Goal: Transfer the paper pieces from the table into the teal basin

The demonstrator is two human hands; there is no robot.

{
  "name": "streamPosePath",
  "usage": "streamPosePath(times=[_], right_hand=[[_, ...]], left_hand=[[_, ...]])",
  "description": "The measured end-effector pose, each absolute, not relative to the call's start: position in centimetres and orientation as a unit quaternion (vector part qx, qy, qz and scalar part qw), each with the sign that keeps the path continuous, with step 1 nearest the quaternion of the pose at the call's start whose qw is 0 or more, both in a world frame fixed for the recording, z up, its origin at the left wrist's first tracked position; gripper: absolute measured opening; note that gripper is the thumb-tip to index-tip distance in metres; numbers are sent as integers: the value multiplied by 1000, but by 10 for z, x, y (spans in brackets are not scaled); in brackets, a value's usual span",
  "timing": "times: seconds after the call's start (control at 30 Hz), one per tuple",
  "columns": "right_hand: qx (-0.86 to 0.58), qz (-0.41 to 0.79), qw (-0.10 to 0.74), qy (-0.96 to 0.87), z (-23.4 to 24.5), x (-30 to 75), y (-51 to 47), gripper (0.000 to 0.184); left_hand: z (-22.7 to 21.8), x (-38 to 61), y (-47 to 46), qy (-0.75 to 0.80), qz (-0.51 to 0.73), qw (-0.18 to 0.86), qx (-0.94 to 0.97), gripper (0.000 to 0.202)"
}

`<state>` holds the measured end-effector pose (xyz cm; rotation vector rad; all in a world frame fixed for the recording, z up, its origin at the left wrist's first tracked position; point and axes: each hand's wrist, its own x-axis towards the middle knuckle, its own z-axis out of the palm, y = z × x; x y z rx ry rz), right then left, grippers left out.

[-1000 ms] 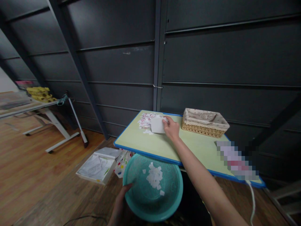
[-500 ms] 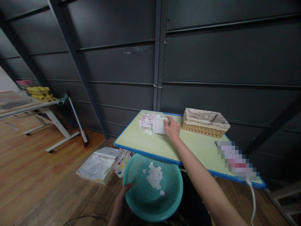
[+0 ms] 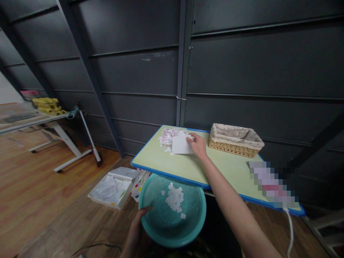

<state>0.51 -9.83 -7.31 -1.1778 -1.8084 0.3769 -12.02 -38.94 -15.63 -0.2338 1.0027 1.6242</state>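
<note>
My right hand (image 3: 198, 144) pinches a flat white card (image 3: 181, 144) by its right edge, just above the table. Behind and left of the card lies a heap of small white and pinkish paper scraps (image 3: 169, 135) on the pale green tabletop (image 3: 161, 159). Below the table's front edge, my left hand (image 3: 139, 217) grips the rim of a teal plastic basin (image 3: 188, 233), its thumb over the edge and the other fingers hidden beneath. Inside the basin rest white paper pieces (image 3: 175, 199).
A cloth-lined wicker basket (image 3: 233, 150) stands at the back right of the table, near a blurred-out item (image 3: 272, 184) with a white cord. An open white box (image 3: 111, 190) sits on the floor at left. Another table (image 3: 29, 122) is farther left, and a dark wall rises behind.
The card in my right hand has shifted slightly left and shows more of its width. My left hand and the basin have moved a little left and up.
</note>
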Motion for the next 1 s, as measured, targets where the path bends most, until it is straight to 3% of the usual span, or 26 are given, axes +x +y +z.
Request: streamPosePath(times=[0.27, 0.47, 0.53, 0.67, 0.77, 1.0], right_hand=[[-392, 323, 412, -756, -69, 16, -89, 30], [-286, 510, 318, -746, -71, 8, -104, 42], [-292, 491, 380, -727, -73, 6, -102, 47], [-382, 306, 554, -673, -77, 7, -90, 51], [-426, 219, 562, -675, -80, 10, -85, 49], [-400, 224, 511, -727, -85, 4, -86, 41]], left_hand=[[-151, -123, -388, 442, 706, 549, -71, 66], [-151, -123, -387, 452, 708, 538, -63, 57], [-153, -124, -387, 452, 709, 538, -63, 56], [-159, -126, -389, 438, 712, 545, -61, 56], [-162, -127, -389, 446, 712, 541, -49, 58], [-155, -123, -389, 457, 711, 532, -43, 58]])
